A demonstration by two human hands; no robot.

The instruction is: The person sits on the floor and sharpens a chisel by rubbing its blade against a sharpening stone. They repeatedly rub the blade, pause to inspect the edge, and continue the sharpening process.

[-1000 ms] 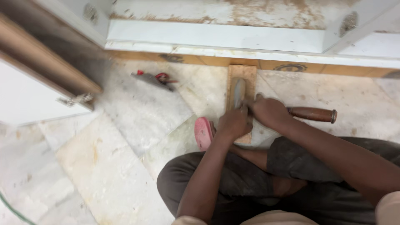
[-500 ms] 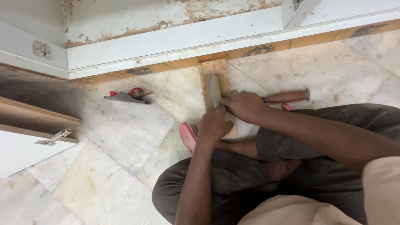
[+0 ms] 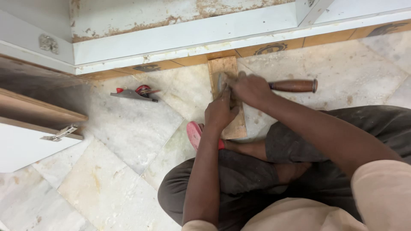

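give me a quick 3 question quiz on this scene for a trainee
1. True or false: both hands rest on the wooden block lying on the marble floor.
2. Multiple choice: where is the small red and grey hand plane? A) in the left hand B) on the floor, apart from both hands C) on top of the wooden block
3. Short answer: which hand grips the tool with the brown wooden handle?

Key
1. True: the left hand and right hand both press over the block.
2. B
3. The right hand; the handle sticks out past it, pointing away from the block.
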